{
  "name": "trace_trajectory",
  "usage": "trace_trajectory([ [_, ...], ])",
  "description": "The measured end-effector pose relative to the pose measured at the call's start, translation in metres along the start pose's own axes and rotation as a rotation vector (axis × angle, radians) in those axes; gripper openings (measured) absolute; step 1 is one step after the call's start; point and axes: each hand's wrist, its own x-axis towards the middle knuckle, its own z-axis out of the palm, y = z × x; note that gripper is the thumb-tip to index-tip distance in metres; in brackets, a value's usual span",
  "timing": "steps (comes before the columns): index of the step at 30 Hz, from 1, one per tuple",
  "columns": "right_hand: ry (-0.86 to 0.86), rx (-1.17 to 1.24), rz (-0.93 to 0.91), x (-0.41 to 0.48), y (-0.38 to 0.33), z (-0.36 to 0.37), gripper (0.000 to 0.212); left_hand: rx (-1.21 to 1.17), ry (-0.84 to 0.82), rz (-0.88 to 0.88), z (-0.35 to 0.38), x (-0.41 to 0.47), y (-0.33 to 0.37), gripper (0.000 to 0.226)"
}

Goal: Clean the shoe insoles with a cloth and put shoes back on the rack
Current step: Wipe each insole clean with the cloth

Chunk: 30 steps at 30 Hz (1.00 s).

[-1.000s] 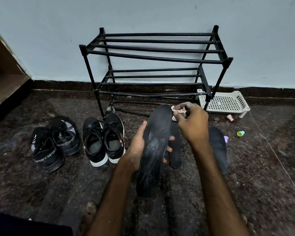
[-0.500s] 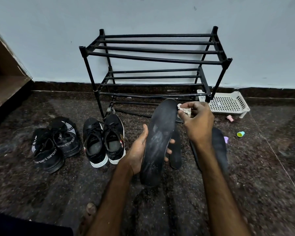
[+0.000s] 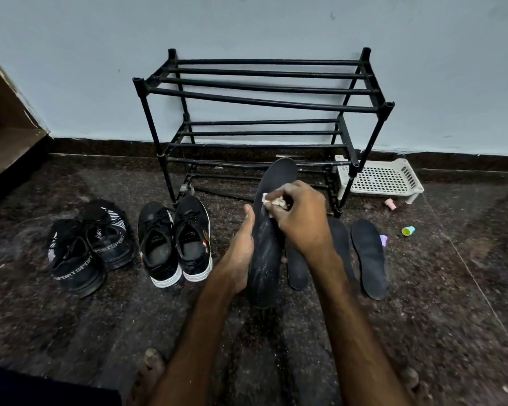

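Note:
My left hand (image 3: pixel 241 253) grips a long black insole (image 3: pixel 269 259) held upright above the floor. My right hand (image 3: pixel 301 218) pinches a small whitish cloth (image 3: pixel 274 202) and presses it on the insole's upper part. Three more dark insoles (image 3: pixel 368 259) lie flat on the floor to the right, partly hidden by my right arm. Two pairs of black shoes stand on the left: one with white soles (image 3: pixel 175 244), one marked SPORT (image 3: pixel 88 244). The black tubular shoe rack (image 3: pixel 261 118) stands against the wall with bare shelves.
A white perforated plastic tray (image 3: pixel 383 178) sits on the floor by the rack's right leg. Small pink (image 3: pixel 390 204), green (image 3: pixel 408 230) and purple (image 3: pixel 383 240) bits lie on the dark stone floor nearby. A brown wooden unit (image 3: pixel 6 136) is at far left. My toes (image 3: pixel 151 361) show at the bottom.
My right hand with the cloth has slid from the insole's top edge down onto its face. The insole has risen and tilted more upright in my left hand.

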Motion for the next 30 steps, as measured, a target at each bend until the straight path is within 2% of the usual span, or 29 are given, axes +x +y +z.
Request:
trace_trajectory([
  [3,-0.276,0.0,0.0,-0.002,-0.006,-0.005,0.009,-0.068,0.0,0.015,-0.008,-0.001,0.001,0.073],
  [4,-0.299,-0.049,0.036,-0.001,-0.002,-0.007,0.009,-0.05,0.003,0.017,-0.01,-0.001,0.001,0.075],
  [7,-0.079,-0.131,0.115,0.0,0.007,-0.007,0.011,-0.009,-0.021,0.002,-0.011,0.0,-0.002,0.071],
  [9,0.0,-0.039,0.061,-0.001,0.001,-0.004,0.008,-0.007,-0.022,0.0,-0.007,0.001,-0.002,0.066],
  [11,-0.136,0.043,0.016,-0.001,-0.006,-0.002,0.008,-0.023,-0.009,0.006,-0.01,0.002,-0.002,0.064],
  [13,-0.294,-0.019,0.048,-0.001,-0.005,-0.006,0.007,-0.028,-0.009,0.0,-0.014,0.002,-0.002,0.065],
  [14,-0.284,-0.046,0.095,0.0,0.0,-0.007,0.008,-0.015,-0.017,-0.006,-0.016,0.002,-0.002,0.066],
  [16,-0.116,-0.044,0.171,-0.001,0.009,-0.007,0.012,0.033,-0.028,-0.013,-0.016,0.002,-0.004,0.066],
  [18,0.037,0.038,0.133,-0.002,0.006,-0.004,0.011,0.057,-0.031,-0.018,-0.011,0.001,-0.003,0.065],
  [20,-0.048,0.152,0.075,-0.002,-0.001,-0.002,0.011,0.045,-0.008,-0.013,-0.011,0.002,-0.002,0.063],
  [22,-0.253,0.134,0.084,-0.002,-0.003,-0.006,0.013,0.032,0.004,-0.012,-0.015,0.001,-0.001,0.065],
  [23,-0.293,0.095,0.113,-0.002,0.002,-0.007,0.012,0.04,0.0,-0.015,-0.017,0.001,-0.001,0.067],
  [24,-0.254,0.069,0.159,-0.001,0.007,-0.008,0.012,0.054,-0.01,-0.02,-0.018,0.0,-0.002,0.069],
  [27,0.078,0.009,0.204,0.0,0.016,-0.005,0.01,0.079,-0.027,-0.039,-0.01,-0.001,-0.004,0.07],
  [28,0.105,0.045,0.163,0.001,0.011,-0.004,0.01,0.07,-0.032,-0.04,-0.006,-0.002,-0.004,0.069],
  [30,-0.065,0.144,0.086,0.001,0.002,-0.002,0.012,0.019,-0.024,-0.031,-0.005,-0.002,-0.004,0.065],
])
